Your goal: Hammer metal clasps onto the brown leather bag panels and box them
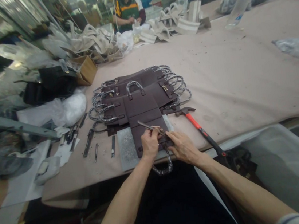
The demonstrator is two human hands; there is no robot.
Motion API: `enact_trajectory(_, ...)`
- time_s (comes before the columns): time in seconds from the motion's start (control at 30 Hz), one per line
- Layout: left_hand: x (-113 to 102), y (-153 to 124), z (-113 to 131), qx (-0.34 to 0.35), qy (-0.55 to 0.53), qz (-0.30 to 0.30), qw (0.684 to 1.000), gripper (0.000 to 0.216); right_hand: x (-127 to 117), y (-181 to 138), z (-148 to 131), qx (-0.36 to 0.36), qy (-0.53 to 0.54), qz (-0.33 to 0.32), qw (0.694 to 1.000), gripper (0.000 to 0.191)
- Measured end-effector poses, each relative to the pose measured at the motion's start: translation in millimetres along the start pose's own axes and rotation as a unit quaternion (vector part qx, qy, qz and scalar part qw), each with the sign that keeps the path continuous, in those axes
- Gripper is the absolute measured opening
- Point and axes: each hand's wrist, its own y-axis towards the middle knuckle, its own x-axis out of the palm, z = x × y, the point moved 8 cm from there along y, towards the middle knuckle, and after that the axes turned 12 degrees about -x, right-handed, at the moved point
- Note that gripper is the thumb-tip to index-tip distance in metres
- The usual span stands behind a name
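A dark brown leather bag panel (pixel 145 107) lies lengthwise before me, its near end on a grey slab (pixel 126 148) at the table edge. My left hand (pixel 150 143) is closed around a slim metal tool (pixel 144 124) that slants up to the left over the panel. At the panel's near right edge, my right hand (pixel 184 147) pinches the leather beside the handle base, its fingertips close to the tool's lower end. A plastic-wrapped handle (pixel 167 166) hangs over the table edge below both hands. What lies under the fingertips is hidden.
Several more brown panels with wrapped handles (pixel 178 82) are stacked behind. A red-and-black hammer (pixel 200 129) lies to the right; punches and other hand tools (pixel 112 146) lie left. Pale strap pieces (pixel 160 29) are heaped at the back, where a person (pixel 128 12) works.
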Motion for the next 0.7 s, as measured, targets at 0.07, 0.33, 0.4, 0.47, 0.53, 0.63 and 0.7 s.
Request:
enact_trajectory(0.07,-20.7,11.1,7.8,-0.038,-0.074,0.027,0.996,0.036,-1.7,0.1,2.1,0.0,-0.007,-0.008,1.0,0.063)
enact_trajectory(0.33,-195.4,10.6,47.8,-0.047,0.505,0.209,0.836,0.028,-7.5,5.2,8.5,-0.006,0.011,-0.026,1.0,0.042)
enact_trajectory(0.4,-239.2,6.6,37.3,-0.115,0.597,0.226,0.761,0.031,-6.5,10.5,5.0,0.011,-0.011,-0.039,0.999,0.031)
enact_trajectory(0.47,-273.0,1.8,23.9,-0.182,0.637,0.219,0.716,0.033,-4.0,17.9,-1.5,0.023,-0.041,-0.067,0.997,0.022)
enact_trajectory(0.53,-292.7,-3.9,14.3,-0.221,0.653,0.21,0.694,0.037,-0.6,26.2,-8.8,0.024,-0.076,-0.105,0.991,0.017)
enact_trajectory(0.63,-285.2,-11.4,19.3,-0.167,0.683,0.227,0.674,0.04,2.5,37.9,-13.9,0.017,-0.115,-0.146,0.982,0.013)
enact_trajectory(0.7,-249.9,-16.4,27.3,-0.073,0.695,0.214,0.683,0.036,3.3,44.4,-12.8,0.004,-0.123,-0.161,0.979,0.011)
